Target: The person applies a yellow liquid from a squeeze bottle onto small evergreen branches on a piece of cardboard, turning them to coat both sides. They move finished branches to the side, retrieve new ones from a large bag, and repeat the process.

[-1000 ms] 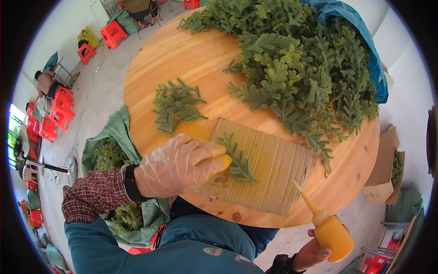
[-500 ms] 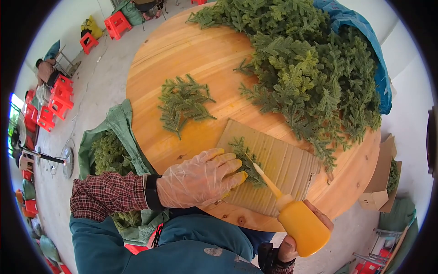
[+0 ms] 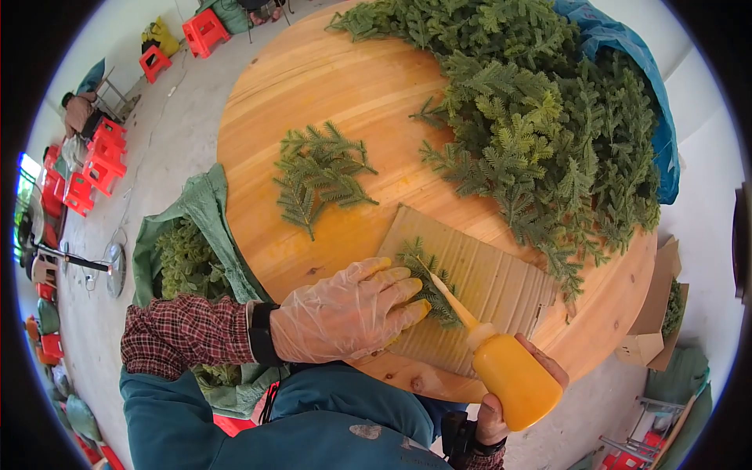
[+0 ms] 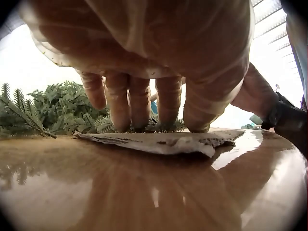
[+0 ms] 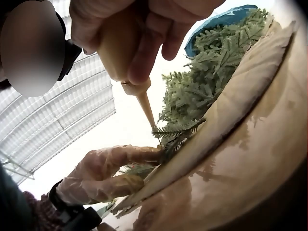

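A fir sprig (image 3: 443, 304) lies on a ribbed cardboard piece (image 3: 501, 286) near the front of the round table. My left hand (image 3: 345, 312), in a clear plastic glove with yellow-stained fingertips, rests at the sprig's left edge. Its fingers (image 4: 139, 103) point straight down at the cardboard in the left wrist view. My bare right hand (image 3: 492, 421) grips a yellow squeeze bottle (image 3: 513, 380), tilted so that its long nozzle (image 5: 147, 109) points down at the sprig. The nozzle tip overlaps the upper sprig in the head view.
A small bunch of fir sprigs (image 3: 321, 176) lies left on the wooden table (image 3: 258, 149). A large heap of fir branches (image 3: 540, 117) in a blue bag (image 3: 662, 102) fills the back right. A green sack (image 3: 207, 192) of greenery and a cardboard box (image 3: 654, 313) flank the table.
The right hand has brought the bottle in from the lower right, its nozzle now over the sprig. My left hand has moved down and right, and its fingers have spread from a curled pose.
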### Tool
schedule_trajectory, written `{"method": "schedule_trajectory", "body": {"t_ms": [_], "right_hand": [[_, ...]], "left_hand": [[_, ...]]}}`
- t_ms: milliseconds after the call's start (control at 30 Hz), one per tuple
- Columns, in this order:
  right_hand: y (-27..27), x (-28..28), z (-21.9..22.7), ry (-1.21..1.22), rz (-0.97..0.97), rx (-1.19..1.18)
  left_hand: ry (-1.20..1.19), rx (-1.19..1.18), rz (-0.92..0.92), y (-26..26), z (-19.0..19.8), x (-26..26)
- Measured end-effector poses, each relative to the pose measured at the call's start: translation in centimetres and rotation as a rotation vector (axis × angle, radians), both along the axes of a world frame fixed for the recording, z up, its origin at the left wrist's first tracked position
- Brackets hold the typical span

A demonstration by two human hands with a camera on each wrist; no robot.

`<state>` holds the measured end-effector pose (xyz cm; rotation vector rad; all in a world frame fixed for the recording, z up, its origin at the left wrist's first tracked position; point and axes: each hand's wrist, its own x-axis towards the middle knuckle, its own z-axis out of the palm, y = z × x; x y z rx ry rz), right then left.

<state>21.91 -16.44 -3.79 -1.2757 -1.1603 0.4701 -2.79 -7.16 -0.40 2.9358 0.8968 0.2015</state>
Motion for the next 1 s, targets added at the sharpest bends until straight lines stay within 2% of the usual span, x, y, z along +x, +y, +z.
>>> {"method": "schedule_trajectory", "body": {"t_ms": [400,467,567,1000], "right_hand": [[-1.5,1.3,0.2,0.034,0.003,0.027],[-1.8,1.5,0.4,0.034,0.001,0.025],[-2.4,1.6,1.4,-0.193,-0.038,-0.110],[-4.3,3.3,1.6,-0.353,-0.122,-0.082]], "left_hand": [[-0.016,-0.019,-0.001,-0.2,0.4,0.2],[0.015,0.054,0.014,-0.2,0.1,0.3],[0.032,0.086,0.023,-0.3,0.0,0.4],[0.037,0.020,0.022,-0.3,0.2,0.4]]}}
